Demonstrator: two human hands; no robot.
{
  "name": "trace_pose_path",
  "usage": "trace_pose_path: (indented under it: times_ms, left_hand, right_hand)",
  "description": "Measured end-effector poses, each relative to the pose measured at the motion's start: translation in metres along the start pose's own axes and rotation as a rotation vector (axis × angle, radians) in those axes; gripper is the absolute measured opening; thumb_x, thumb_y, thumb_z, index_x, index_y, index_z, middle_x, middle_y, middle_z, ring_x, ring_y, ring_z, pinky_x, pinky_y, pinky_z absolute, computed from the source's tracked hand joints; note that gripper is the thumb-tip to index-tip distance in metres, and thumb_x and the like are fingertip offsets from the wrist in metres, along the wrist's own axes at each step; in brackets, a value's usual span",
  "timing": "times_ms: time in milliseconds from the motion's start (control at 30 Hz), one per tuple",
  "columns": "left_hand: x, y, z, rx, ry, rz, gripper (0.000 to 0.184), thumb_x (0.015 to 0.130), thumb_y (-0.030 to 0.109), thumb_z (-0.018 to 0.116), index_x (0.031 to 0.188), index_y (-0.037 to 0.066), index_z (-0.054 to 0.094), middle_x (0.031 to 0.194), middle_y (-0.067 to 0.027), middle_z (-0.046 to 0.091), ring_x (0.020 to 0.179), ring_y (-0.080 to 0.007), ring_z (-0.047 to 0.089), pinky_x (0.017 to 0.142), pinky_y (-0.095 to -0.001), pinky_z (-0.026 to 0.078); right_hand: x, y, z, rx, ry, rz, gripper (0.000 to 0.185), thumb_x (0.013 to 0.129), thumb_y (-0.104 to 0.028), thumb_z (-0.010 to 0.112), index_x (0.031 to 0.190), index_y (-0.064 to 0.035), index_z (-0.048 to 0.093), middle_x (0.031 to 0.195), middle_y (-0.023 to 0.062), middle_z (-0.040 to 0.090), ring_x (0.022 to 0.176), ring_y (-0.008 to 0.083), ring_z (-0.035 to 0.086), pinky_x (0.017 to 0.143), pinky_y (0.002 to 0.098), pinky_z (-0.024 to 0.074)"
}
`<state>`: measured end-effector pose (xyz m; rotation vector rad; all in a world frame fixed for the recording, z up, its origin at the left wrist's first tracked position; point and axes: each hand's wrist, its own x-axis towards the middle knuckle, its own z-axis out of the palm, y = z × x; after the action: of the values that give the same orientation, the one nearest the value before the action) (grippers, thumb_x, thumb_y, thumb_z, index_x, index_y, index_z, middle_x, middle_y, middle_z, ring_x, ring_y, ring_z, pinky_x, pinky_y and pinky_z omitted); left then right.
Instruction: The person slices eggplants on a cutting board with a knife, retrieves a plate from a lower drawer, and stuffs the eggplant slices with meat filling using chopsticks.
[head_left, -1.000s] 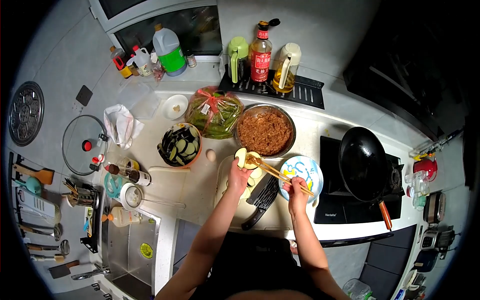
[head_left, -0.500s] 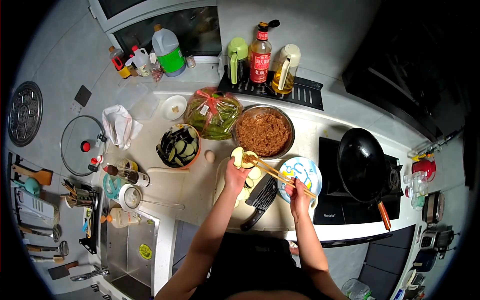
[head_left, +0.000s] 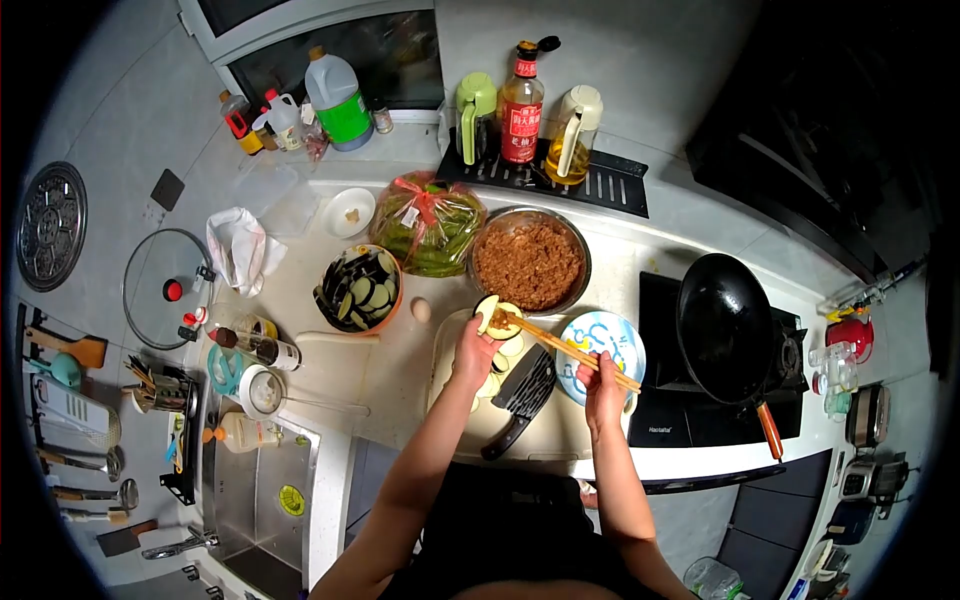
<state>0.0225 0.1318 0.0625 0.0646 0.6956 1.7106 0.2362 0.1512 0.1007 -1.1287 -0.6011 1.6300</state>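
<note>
My left hand [head_left: 477, 352] is closed on a pale, dark-skinned eggplant slice [head_left: 488, 311] that is split into two flaps. Chopsticks [head_left: 575, 352] are gripped in my right hand [head_left: 603, 385], their tips at some brown minced filling between the flaps. Just beyond stands a metal bowl [head_left: 586, 290] of minced meat [head_left: 530, 262]. Below my hands, more eggplant slices [head_left: 490, 385] lie on a cream cutting board [head_left: 560, 440], beside a black cleaver [head_left: 526, 393]. A blue-and-white patterned plate [head_left: 625, 340] sits partly under the chopsticks and right hand.
A black wok [head_left: 725, 325] rests on the stove [head_left: 665, 410] at right. To the left are a bowl of cut eggplant [head_left: 360, 290], an egg [head_left: 421, 310], a bag of green peppers [head_left: 430, 230] and the sink [head_left: 240, 490]. Bottles [head_left: 521, 110] line the back.
The eggplant slice has tilted and its flaps look wider apart. My right hand and the chopsticks have shifted slightly to the right; the filling now sits between the flaps.
</note>
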Motion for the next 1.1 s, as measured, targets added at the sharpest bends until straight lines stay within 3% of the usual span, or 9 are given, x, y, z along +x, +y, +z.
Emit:
trace_pose_path:
  times_ms: [333,467,533,600,700,800,833,867,1100]
  left_hand:
    - [-0.001,0.004,-0.007,0.009,0.106,0.028,0.035,0.087,0.023,0.046,0.113,0.000,0.045,0.116,-0.0119,0.051,0.109,-0.0247,0.049,0.097,-0.0399,0.036]
    - [0.004,0.009,-0.019,0.041,0.121,0.074,0.037,0.088,0.024,0.046,0.115,0.000,0.044,0.117,-0.0108,0.050,0.111,-0.0241,0.047,0.097,-0.0401,0.035]
    - [0.005,0.010,-0.020,0.038,0.163,0.059,0.038,0.088,0.024,0.046,0.116,0.000,0.044,0.119,-0.0109,0.049,0.111,-0.0242,0.046,0.098,-0.0405,0.035]
    - [0.008,0.011,-0.023,0.037,0.179,0.046,0.038,0.088,0.025,0.046,0.117,0.000,0.044,0.120,-0.0108,0.048,0.111,-0.0241,0.046,0.098,-0.0407,0.035]
    - [0.010,0.013,-0.028,0.033,0.175,0.054,0.036,0.089,0.024,0.045,0.116,0.000,0.045,0.119,-0.0097,0.049,0.111,-0.0226,0.047,0.098,-0.0409,0.035]
    - [0.012,0.016,-0.032,0.010,0.139,0.067,0.034,0.089,0.022,0.045,0.115,0.000,0.045,0.117,-0.0094,0.050,0.110,-0.0219,0.048,0.097,-0.0405,0.035]
    - [0.012,0.017,-0.032,-0.001,0.135,0.066,0.033,0.089,0.022,0.045,0.114,0.000,0.045,0.117,-0.0094,0.050,0.110,-0.0220,0.048,0.097,-0.0405,0.036]
    - [0.011,0.018,-0.032,-0.011,0.132,0.064,0.033,0.089,0.021,0.045,0.114,0.000,0.045,0.117,-0.0095,0.050,0.110,-0.0222,0.048,0.097,-0.0404,0.036]
    - [0.020,0.019,-0.036,-0.007,0.143,0.075,0.032,0.088,0.020,0.046,0.113,-0.001,0.046,0.115,-0.0094,0.051,0.108,-0.0238,0.049,0.095,-0.0398,0.037]
  right_hand:
    - [0.022,0.001,-0.001,0.094,0.042,-0.042,0.032,0.090,-0.027,0.050,0.097,0.0029,0.056,0.081,0.0107,0.061,0.062,0.0147,0.060,0.060,0.0249,0.0522]
    - [0.058,0.020,0.009,-0.281,-0.049,-0.265,0.027,0.090,-0.019,0.049,0.096,0.0051,0.060,0.078,0.0102,0.062,0.069,0.0145,0.060,0.067,0.0251,0.0495]
    - [0.073,0.026,0.017,-0.735,-0.183,-0.474,0.023,0.088,-0.016,0.052,0.090,0.0043,0.062,0.078,0.0125,0.063,0.073,0.0174,0.061,0.068,0.0274,0.0482]
    - [0.081,0.029,0.037,-0.835,-0.204,-0.667,0.019,0.084,-0.013,0.056,0.088,0.0037,0.063,0.083,0.0167,0.064,0.076,0.0258,0.062,0.069,0.0308,0.0478]
    - [0.096,0.039,0.050,-0.998,-0.216,-0.730,0.018,0.084,-0.014,0.057,0.086,0.0030,0.064,0.082,0.0169,0.064,0.074,0.0278,0.062,0.068,0.0314,0.0481]
    - [0.111,0.058,0.047,-0.859,-0.183,-0.605,0.019,0.084,-0.015,0.057,0.085,0.0030,0.064,0.080,0.0161,0.064,0.072,0.0271,0.062,0.066,0.0314,0.0482]
    - [0.111,0.058,0.049,-0.828,-0.147,-0.560,0.024,0.086,-0.018,0.056,0.084,0.0053,0.062,0.071,0.0102,0.062,0.067,0.0162,0.059,0.061,0.0252,0.0460]
    - [0.116,0.067,0.046,-0.600,-0.108,-0.338,0.028,0.087,-0.021,0.055,0.085,0.0067,0.061,0.070,0.0085,0.062,0.064,0.0144,0.058,0.061,0.0236,0.0464]
    - [0.122,0.069,0.029,-0.050,-0.015,0.080,0.031,0.091,-0.024,0.049,0.099,0.0056,0.055,0.079,0.0104,0.061,0.065,0.0162,0.059,0.063,0.0253,0.0508]
